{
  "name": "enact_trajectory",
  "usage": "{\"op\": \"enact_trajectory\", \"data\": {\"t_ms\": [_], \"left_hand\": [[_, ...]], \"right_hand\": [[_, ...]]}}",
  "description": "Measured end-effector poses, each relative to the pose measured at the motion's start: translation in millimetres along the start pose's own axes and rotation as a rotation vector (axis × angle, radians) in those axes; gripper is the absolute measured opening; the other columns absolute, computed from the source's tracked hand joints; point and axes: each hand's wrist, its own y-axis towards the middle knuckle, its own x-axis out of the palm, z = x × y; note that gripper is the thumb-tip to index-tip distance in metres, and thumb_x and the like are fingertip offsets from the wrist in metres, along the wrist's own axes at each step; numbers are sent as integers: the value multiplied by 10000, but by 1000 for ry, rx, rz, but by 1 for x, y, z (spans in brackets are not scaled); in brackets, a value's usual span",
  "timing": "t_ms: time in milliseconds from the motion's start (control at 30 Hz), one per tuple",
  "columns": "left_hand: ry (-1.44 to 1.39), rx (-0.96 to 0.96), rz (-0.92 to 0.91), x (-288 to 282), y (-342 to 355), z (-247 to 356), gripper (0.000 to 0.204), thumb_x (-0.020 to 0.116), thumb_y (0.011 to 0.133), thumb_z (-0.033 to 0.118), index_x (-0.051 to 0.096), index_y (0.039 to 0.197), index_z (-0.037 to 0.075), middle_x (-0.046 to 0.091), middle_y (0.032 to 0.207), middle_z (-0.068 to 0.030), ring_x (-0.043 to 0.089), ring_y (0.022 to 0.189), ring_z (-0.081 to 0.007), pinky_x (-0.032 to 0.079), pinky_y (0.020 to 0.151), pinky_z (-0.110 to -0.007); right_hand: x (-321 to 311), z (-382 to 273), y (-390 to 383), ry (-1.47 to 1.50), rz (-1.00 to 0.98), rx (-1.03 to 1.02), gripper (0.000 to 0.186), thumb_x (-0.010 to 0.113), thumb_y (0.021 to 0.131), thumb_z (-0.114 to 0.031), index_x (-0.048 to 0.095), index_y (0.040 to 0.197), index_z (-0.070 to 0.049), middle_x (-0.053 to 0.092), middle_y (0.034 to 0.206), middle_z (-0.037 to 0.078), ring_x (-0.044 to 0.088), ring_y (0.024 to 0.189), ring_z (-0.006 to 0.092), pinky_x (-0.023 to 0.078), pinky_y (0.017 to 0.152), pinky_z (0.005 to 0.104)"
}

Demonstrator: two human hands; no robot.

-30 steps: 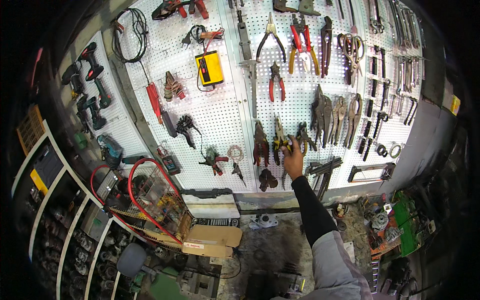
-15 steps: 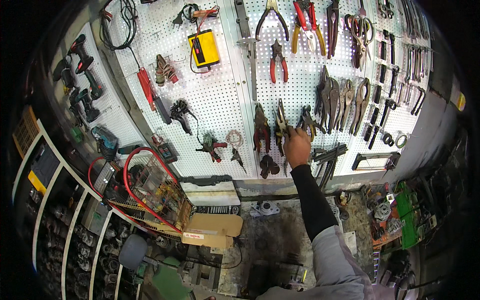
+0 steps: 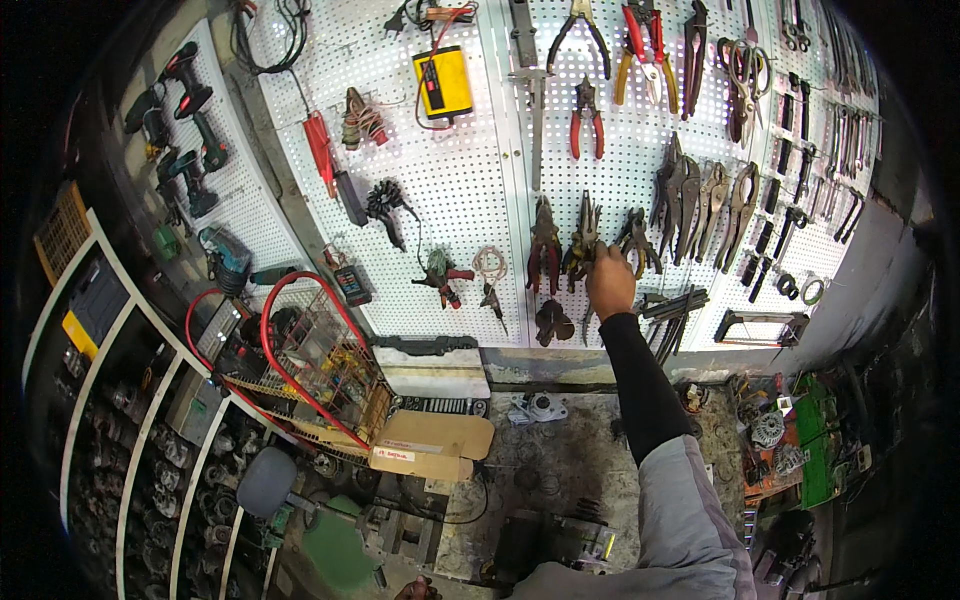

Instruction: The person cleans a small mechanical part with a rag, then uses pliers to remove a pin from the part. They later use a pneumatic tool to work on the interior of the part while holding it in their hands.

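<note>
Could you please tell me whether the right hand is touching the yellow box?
No, the right hand is by hanging pliers, well below the yellow box.

My feed now aims lower; yellow-handled pliers (image 3: 583, 240) ride higher in view. My right hand (image 3: 612, 283) shows index finger curled beside pliers, outstretched one second ago. My left hand (image 3: 418, 589) newly peeks in, well below pliers, leftward.

Yellow-handled pliers (image 3: 583, 238) are touched by right hand (image 3: 612, 283) at white pegboard (image 3: 460, 165); grip partly hidden. Red-handled pliers (image 3: 545, 248) are hung just left. Left hand (image 3: 418, 590) is cut off by lower edge. Grey metal part (image 3: 537, 408) is set on worktop (image 3: 585, 450).
</note>
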Motion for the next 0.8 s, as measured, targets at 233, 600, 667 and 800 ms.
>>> {"op": "enact_trajectory", "data": {"t_ms": [233,600,667,800], "left_hand": [[-186,-97,-134,12,-6,18,294,588,1092,282,581,883,75,547,757,-28,541,679,-176,485,654,-338],[196,-243,-719,3,27,23,162,740,982,220,664,870,130,556,727,9,553,699,-122,475,638,-353],[407,-277,-962,10,28,26,139,745,981,216,670,914,120,577,772,5,555,732,-113,476,663,-351],[723,71,-1392,25,-34,6,176,753,980,228,679,1041,81,575,792,11,544,701,-111,463,649,-309]], "right_hand": [[-51,-25,-150,352,-163,-31,376,737,923,-174,644,1241,4,658,1125,230,661,1004,454,538,839,515],[-251,-20,-697,448,-1263,892,398,621,1000,-321,698,1324,-104,690,1305,153,611,1221,297,482,1036,453],[-293,-33,-768,132,-1068,1091,446,611,984,-396,712,1332,-136,704,1320,152,597,1306,308,449,1102,474],[-387,-89,-873,-174,-989,1244,485,596,950,-411,718,1281,-78,713,1300,189,643,1263,369,518,1021,526]]}}
